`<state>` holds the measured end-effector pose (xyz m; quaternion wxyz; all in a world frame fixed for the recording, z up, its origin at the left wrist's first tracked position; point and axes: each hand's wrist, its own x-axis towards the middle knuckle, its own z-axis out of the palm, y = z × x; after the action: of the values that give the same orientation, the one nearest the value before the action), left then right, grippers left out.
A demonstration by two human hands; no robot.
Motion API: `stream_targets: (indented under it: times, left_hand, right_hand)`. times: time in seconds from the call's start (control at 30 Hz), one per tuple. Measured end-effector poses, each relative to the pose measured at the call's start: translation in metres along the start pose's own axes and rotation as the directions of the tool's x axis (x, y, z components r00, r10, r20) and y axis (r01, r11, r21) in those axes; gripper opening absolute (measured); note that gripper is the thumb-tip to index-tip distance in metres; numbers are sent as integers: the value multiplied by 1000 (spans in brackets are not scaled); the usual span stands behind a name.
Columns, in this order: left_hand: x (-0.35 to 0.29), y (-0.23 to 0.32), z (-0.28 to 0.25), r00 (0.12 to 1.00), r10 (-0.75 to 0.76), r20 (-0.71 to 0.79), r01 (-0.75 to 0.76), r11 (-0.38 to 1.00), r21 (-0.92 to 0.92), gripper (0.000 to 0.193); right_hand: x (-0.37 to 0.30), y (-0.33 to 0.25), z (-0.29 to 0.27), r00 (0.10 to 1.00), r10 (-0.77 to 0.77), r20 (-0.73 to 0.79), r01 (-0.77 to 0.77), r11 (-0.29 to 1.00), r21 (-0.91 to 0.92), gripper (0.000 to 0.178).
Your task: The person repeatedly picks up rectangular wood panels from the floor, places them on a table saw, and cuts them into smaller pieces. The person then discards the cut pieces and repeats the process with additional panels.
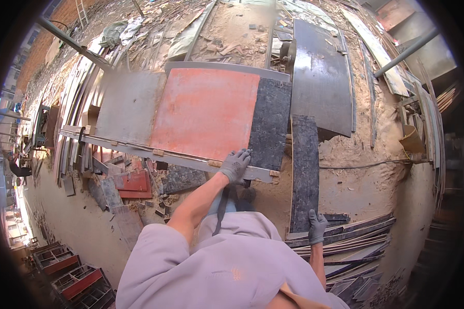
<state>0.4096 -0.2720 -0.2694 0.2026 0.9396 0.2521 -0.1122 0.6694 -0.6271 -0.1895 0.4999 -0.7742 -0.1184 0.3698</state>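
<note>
In a grey work glove, my left hand (234, 166) rests with its fingers stretched out at the near edge of the work table, where a faded red panel (206, 110) meets a dark, scuffed panel (269, 123). My right hand (317, 227), gloved the same way, is closed on the near right edge of a long, narrow dark board (304, 172). Its thumb lies over the top face; the fingers underneath are hidden. The board's far end lies close to a large metal plate (322, 77) to the right of the table.
A grey panel (129, 108) covers the table's left part. Small wood blocks (215, 163) line its near rail (170, 159). Below lie broken boards and red scraps (134, 184). Stacked dark strips (355, 242) sit at the near right. A cable (366, 165) crosses the sandy ground; slanting poles (407, 51) stand beyond.
</note>
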Motion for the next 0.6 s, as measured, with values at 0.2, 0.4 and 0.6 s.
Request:
stream_targets:
  times: [0.2,0.4,0.6]
  left_hand:
    - [-30,62,-47,940,-332,-77,-32,139,-990,69]
    - [-172,43,-121,608,-750,261,-322,-533,-782,27]
    - [-458,-76,-62,280,-905,320,-330,-404,-853,38]
  right_hand:
    - [36,-87,83,939,-71,336,98,993,-64,25]
    - [21,-143,155,859,-80,506,115,993,-37,51]
    - [111,-49,113,995,94,13,-73,850,-522,70]
